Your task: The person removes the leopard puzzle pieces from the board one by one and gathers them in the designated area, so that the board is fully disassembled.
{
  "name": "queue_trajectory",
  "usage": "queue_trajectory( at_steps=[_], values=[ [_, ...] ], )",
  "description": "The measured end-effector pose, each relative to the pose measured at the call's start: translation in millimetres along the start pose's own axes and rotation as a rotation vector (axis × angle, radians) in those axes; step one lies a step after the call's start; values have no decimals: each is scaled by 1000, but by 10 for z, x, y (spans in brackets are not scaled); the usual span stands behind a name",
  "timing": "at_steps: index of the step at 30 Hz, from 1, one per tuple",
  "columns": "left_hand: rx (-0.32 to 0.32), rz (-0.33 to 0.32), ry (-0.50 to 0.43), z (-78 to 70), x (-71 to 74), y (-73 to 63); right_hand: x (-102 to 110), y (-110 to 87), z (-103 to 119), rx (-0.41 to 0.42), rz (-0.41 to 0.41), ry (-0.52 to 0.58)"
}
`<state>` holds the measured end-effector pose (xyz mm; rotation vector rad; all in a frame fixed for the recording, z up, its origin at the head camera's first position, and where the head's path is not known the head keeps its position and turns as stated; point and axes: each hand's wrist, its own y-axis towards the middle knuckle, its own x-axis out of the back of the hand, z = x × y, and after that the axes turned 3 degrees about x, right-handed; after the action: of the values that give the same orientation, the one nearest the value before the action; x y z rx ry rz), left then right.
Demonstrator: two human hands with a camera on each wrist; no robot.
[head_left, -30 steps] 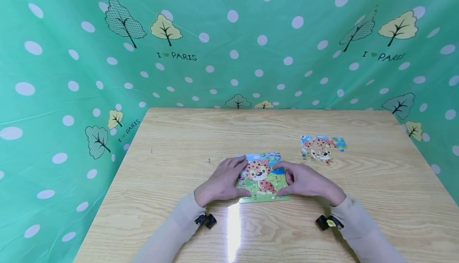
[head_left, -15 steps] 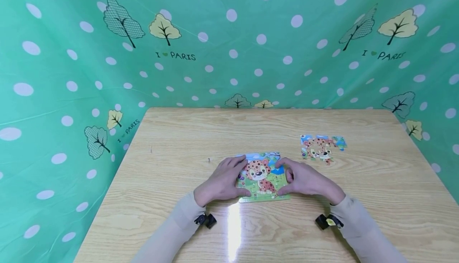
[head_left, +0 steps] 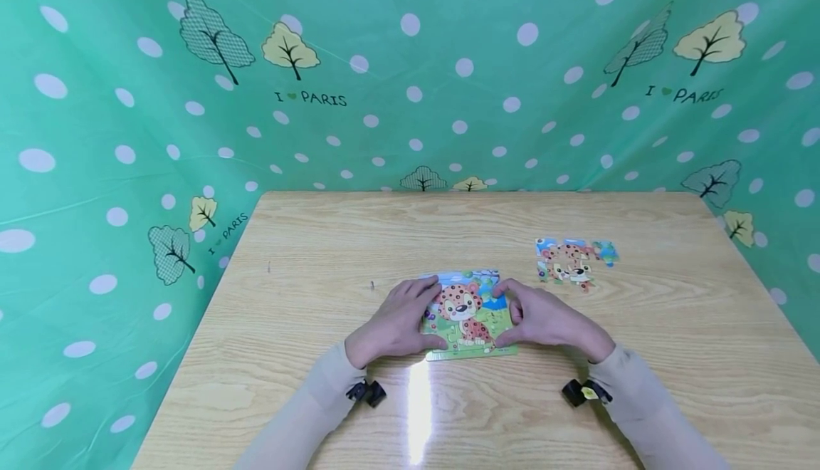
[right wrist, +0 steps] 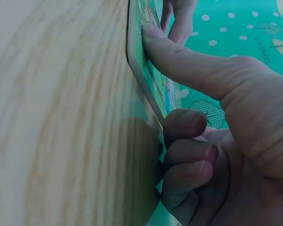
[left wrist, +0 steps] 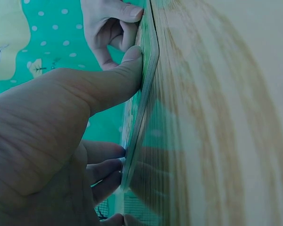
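Observation:
A jigsaw puzzle (head_left: 468, 313) with a spotted leopard cub lies flat near the middle of the wooden table, its picture facing up. On its left side, my left hand (head_left: 397, 320) has its thumb pressing the front corner, while the other fingers touch the left edge. My right hand (head_left: 547, 317) sits at the right side, thumb and index fingertips on the puzzle's surface. In the right wrist view the remaining fingers (right wrist: 188, 150) are bent beside the board's edge. The puzzle's left and right margins are partly hidden beneath the hands.
Several joined puzzle pieces (head_left: 566, 263) with another leopard face lie farther back on the right. A small dark mark (head_left: 372, 285) shows on the wooden table (head_left: 320, 235). Green dotted cloth (head_left: 384, 64) hangs around its back and sides.
My right index fingertip has shifted slightly back and right on the puzzle. The left hand and the puzzle hold their places; the head view has drifted a little.

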<state>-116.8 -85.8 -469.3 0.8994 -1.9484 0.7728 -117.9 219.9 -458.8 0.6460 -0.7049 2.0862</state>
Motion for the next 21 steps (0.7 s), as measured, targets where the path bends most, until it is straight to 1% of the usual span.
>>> queue_trajectory(
  at_steps=[8, 14, 16, 21],
  values=[
    [0, -5, -2, 7, -2, 0, -19, -5, 1, -7, -4, 45],
    [-7, -8, -12, 4, 0, 3, -21, -11, -24, 28, -13, 4],
    [-7, -7, -10, 3, -1, 5, -36, 5, -21, 43, -42, 2],
    [-7, -7, -9, 3, 2, 6, -114, 102, 30, 65, -164, -14]
  ],
)
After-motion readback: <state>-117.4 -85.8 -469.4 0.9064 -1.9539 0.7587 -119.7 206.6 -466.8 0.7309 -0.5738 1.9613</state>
